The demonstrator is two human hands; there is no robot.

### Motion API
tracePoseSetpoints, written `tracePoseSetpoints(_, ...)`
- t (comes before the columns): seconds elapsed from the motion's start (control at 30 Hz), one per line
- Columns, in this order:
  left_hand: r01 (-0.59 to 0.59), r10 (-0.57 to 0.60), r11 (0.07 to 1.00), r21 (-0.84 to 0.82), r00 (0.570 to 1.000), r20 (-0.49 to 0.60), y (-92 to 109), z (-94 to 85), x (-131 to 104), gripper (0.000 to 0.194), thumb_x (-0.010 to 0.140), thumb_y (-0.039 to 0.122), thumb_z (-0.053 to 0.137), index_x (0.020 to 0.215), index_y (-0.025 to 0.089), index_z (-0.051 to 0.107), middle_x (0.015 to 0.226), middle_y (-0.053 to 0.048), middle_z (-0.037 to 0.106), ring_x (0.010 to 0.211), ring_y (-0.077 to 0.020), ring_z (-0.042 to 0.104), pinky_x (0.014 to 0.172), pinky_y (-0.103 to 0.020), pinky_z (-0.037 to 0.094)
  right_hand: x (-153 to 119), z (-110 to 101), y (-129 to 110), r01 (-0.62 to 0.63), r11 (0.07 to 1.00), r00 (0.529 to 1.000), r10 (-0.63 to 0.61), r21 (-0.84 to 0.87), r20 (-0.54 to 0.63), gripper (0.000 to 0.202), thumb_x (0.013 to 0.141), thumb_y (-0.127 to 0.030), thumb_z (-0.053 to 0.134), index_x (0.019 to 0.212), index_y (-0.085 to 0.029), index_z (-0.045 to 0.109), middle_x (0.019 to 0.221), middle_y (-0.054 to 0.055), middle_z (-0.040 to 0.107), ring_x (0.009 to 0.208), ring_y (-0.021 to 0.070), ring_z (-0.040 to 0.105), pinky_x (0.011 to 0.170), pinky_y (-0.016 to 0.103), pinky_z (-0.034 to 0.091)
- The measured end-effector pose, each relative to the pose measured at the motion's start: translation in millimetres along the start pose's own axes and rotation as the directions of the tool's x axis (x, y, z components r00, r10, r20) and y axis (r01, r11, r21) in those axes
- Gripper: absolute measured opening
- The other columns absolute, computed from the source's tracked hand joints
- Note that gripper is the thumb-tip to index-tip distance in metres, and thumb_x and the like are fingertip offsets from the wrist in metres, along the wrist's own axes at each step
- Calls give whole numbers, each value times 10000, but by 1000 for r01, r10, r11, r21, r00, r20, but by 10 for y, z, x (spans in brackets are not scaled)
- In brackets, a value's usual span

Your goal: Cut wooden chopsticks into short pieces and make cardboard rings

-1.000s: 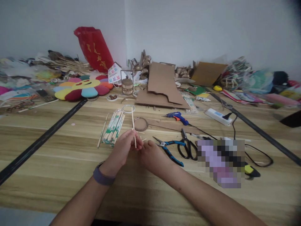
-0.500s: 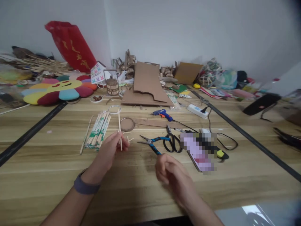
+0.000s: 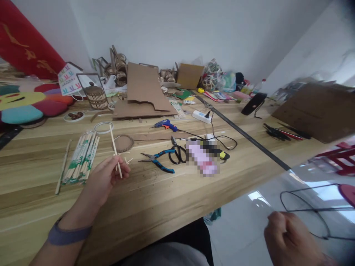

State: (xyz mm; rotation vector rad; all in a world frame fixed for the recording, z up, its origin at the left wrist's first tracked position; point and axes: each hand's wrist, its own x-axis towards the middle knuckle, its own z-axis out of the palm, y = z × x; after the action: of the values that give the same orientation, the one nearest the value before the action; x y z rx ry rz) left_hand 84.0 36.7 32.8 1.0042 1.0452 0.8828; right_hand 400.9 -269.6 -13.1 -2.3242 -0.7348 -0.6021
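A thin wooden stick (image 3: pixel 113 142) stands nearly upright between the thumb and fingers of my left hand (image 3: pixel 111 171). Beyond that hand lie a cardboard disc with a braided rim (image 3: pixel 123 143) and a white ring (image 3: pixel 104 127); short stick pieces (image 3: pixel 129 161) are beside its fingers. Wrapped bundles of sticks (image 3: pixel 81 157) lie to its left. My right hand (image 3: pixel 287 236) is closed, off the table's edge above the floor; whether anything is inside it cannot be seen. Open blue-black pliers (image 3: pixel 158 160) and black scissors (image 3: pixel 178 151) rest mid-table.
A blue glue gun (image 3: pixel 166 125) with its cord lies near a white power strip (image 3: pixel 202 116). Cardboard sheets (image 3: pixel 145 87) and a small woven basket (image 3: pixel 96 96) stand behind. A blurred-out pink item (image 3: pixel 202 157) is right of the scissors. A dark metal bar (image 3: pixel 244 136) crosses the table.
The view has turned to the right. My right hand has moved from near the pliers to beyond the table's edge. My left hand still holds the stick.
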Motion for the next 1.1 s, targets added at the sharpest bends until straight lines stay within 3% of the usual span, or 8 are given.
tracePoseSetpoints(0.2,-14,14,1000,20,1000,-2,0,9,3,429,581,545,775,704,184,578,570,23,665,513,-124,586,494,-206,474,63,248,5,-221,973,964,228,-69,134,418,756,-584,487,554,-218,506,571,34,501,561,190,452,500,294,290)
tracePoseSetpoints(0.33,-11,8,997,70,999,44,-18,37,-9,398,629,547,742,707,187,589,592,17,663,524,-129,574,493,-218,471,88,202,-512,-457,695,886,412,555,213,363,758,-548,593,657,-200,579,625,20,526,624,178,465,573,299,350)
tracePoseSetpoints(0.4,0,-6,997,81,997,80,-29,55,-18,412,631,569,738,708,192,589,595,20,656,530,-130,566,500,-223,472,79,198,-880,-488,559,873,320,671,368,453,716,-642,602,735,-191,641,693,35,597,599,164,500,566,302,403)
tracePoseSetpoints(0.5,6,-16,997,80,992,128,-51,82,-33,421,645,593,724,701,201,580,582,25,634,537,-132,551,506,-225,459,66,251,-1392,-739,185,660,5,648,751,407,628,-486,815,888,-182,738,768,54,666,598,129,516,577,274,423)
tracePoseSetpoints(0.63,26,-35,998,50,980,197,-124,119,-49,382,732,576,666,733,204,577,553,41,568,495,-117,490,480,-221,392,50,423,-1894,-821,101,515,-296,562,804,289,676,-434,818,842,-207,752,709,29,670,584,97,514,576,230,428)
tracePoseSetpoints(0.83,45,-10,994,-103,949,316,-286,197,-65,403,843,539,575,652,198,476,527,78,383,496,-95,386,504,-223,320,-150,840,-2411,-164,438,484,-745,884,459,805,631,-328,850,1353,-235,505,1335,140,556,1165,294,545,992,470,446)
tracePoseSetpoints(0.93,49,-9,990,-135,959,283,-331,227,-56,394,844,530,577,661,194,483,567,61,424,525,-101,369,507,-231,305,-236,1049,-2552,208,331,332,-909,920,252,915,695,-228,793,1478,-218,321,1473,178,416,1347,324,404,1081,507,383)
tracePoseSetpoints(1.1,22,32,981,-193,962,272,-363,242,-43,357,848,488,598,667,193,510,580,53,447,553,-109,368,539,-239,315,-200,1310,-2601,341,230,311,-943,912,122,869,763,-75,616,1513,-230,205,1473,168,429,1359,284,412,1076,472,417)
